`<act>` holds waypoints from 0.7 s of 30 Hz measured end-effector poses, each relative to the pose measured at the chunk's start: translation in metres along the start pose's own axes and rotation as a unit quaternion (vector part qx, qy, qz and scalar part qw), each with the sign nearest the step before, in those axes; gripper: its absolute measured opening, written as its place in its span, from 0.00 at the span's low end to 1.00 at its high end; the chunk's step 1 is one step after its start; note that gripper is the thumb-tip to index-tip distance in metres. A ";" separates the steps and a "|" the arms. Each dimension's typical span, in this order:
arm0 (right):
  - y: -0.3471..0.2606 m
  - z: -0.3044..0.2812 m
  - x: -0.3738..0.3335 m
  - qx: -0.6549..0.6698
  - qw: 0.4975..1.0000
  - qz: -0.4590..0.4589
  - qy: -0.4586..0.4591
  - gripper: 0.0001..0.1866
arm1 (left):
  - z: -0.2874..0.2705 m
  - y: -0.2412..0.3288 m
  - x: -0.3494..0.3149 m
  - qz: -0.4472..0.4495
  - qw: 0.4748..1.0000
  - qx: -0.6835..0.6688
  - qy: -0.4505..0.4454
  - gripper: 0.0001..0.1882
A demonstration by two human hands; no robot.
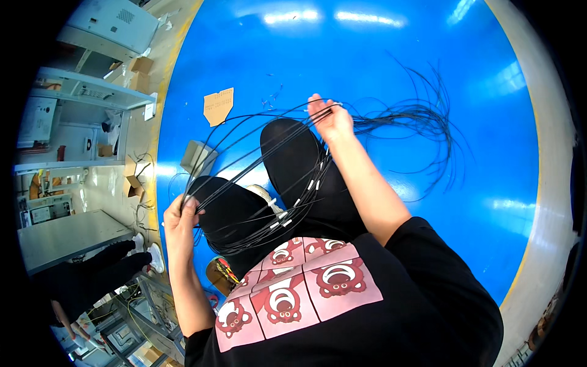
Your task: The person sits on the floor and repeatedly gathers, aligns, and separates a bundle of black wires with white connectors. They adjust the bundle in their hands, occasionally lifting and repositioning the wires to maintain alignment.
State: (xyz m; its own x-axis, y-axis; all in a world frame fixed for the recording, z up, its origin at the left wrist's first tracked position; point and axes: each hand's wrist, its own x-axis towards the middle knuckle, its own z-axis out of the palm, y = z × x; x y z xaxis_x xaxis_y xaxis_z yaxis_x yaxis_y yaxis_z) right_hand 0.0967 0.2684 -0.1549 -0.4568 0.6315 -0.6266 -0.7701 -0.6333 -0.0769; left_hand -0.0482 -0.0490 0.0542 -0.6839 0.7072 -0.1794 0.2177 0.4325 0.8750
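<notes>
A bundle of thin black wires (246, 169) stretches in loops between my two hands, over my bent knees. My left hand (179, 220) is closed around one end of the loops, near my left knee. Farther off and to the right, my right hand (332, 123) holds the bundle across its palm, its fingers partly extended. From there the loose wire tails (416, 117) fan out on the blue floor to the right. The lower part of the loops sags against my lap, with several white marker sleeves (298, 202) on the wires.
On the blue floor (367, 55) lie a cardboard piece (218, 107), small blue scraps (273, 98) and an open grey box (199, 158) beside my left knee. Metal cabinets (76, 131) and a grey-topped table (76, 238) line the left. Another person (92, 278) is at the lower left.
</notes>
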 end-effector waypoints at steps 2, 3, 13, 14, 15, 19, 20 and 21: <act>-0.030 -0.012 0.029 0.031 0.998 -0.031 0.038 0.10 | 0.012 0.013 0.008 -0.034 0.998 0.056 -0.021 0.15; -0.031 -0.014 0.030 0.011 0.999 -0.029 0.038 0.10 | 0.007 0.006 0.017 -0.035 0.996 0.070 -0.040 0.14; -0.012 0.010 -0.104 -0.548 0.803 -0.032 -0.231 0.28 | 0.012 -0.061 0.081 0.051 0.977 0.204 -0.030 0.17; -0.015 0.018 -0.119 -0.608 0.746 -0.048 -0.269 0.29 | 0.017 -0.050 0.074 0.017 0.977 0.203 -0.057 0.17; -0.010 0.023 -0.136 -0.663 0.667 -0.044 -0.337 0.25 | 0.017 -0.046 0.067 0.000 0.973 0.212 -0.093 0.18; 0.024 0.017 -0.169 -0.787 0.310 -0.038 -0.533 0.20 | 0.021 -0.029 0.032 -0.055 0.968 0.129 -0.208 0.19; 0.039 0.014 -0.171 -0.789 0.263 -0.019 -0.555 0.18 | 0.019 -0.025 0.027 -0.063 0.961 0.132 -0.235 0.18; 0.049 0.015 -0.174 -0.806 0.231 0.013 -0.544 0.13 | 0.020 -0.027 0.026 -0.090 0.955 0.125 -0.254 0.15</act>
State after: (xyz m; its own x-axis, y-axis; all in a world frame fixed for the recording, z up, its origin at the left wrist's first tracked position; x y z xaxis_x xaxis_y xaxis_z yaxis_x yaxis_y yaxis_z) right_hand 0.1316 0.1341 -0.0375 -0.9690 -0.2004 -0.1446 0.0054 0.5680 -0.8230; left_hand -0.0581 -0.0316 0.0169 -0.3128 0.7620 -0.5670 0.3317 0.6470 0.6866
